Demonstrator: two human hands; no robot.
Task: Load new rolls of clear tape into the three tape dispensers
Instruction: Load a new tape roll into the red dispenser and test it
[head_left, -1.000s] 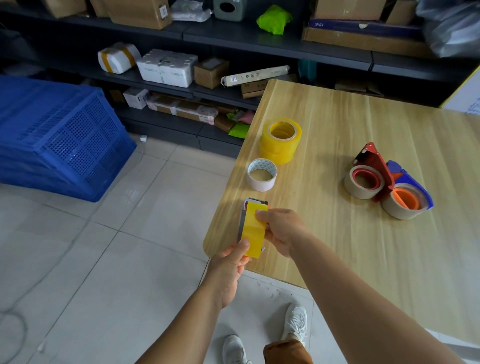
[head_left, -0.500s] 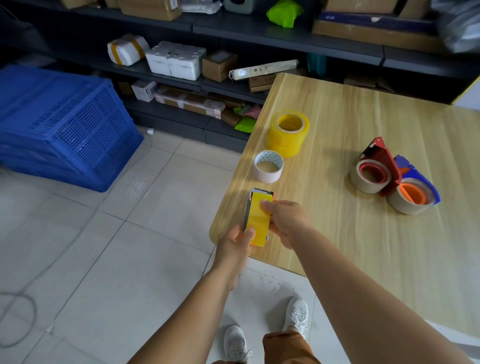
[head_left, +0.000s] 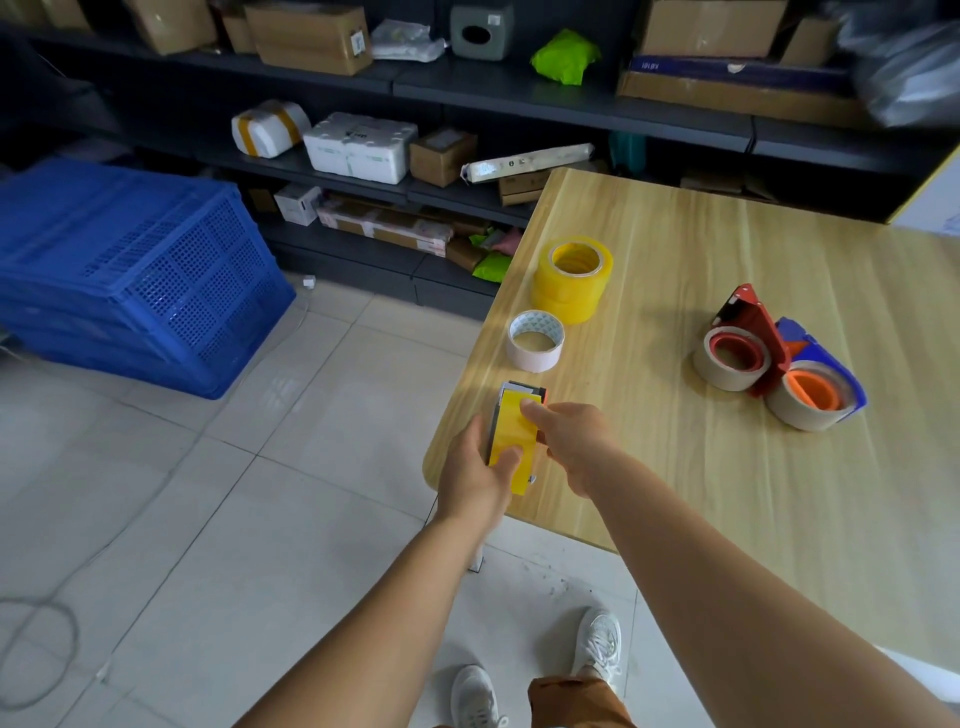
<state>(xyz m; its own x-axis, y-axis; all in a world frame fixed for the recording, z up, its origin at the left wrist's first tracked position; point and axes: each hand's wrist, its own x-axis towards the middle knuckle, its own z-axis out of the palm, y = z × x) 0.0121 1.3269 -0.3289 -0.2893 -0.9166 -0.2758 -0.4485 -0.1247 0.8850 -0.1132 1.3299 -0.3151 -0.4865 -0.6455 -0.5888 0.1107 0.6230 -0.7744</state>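
At the near-left corner of the wooden table (head_left: 675, 467), both hands, left hand (head_left: 475, 475) and right hand (head_left: 571, 444), grip a dispenser (head_left: 514, 441) carrying yellowish tape. Two dispensers (head_left: 779, 358) seemingly hold spent cores; fresh rolls (head_left: 571, 278) wait at the left edge.

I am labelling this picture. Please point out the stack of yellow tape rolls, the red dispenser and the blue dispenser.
stack of yellow tape rolls (head_left: 570, 291): head view, on its outer side wall.
red dispenser (head_left: 748, 317): head view, on its red body plate.
blue dispenser (head_left: 841, 371): head view, on its blue cover.

Left hand (head_left: 475, 470) — now higher on dispenser (head_left: 511, 439)
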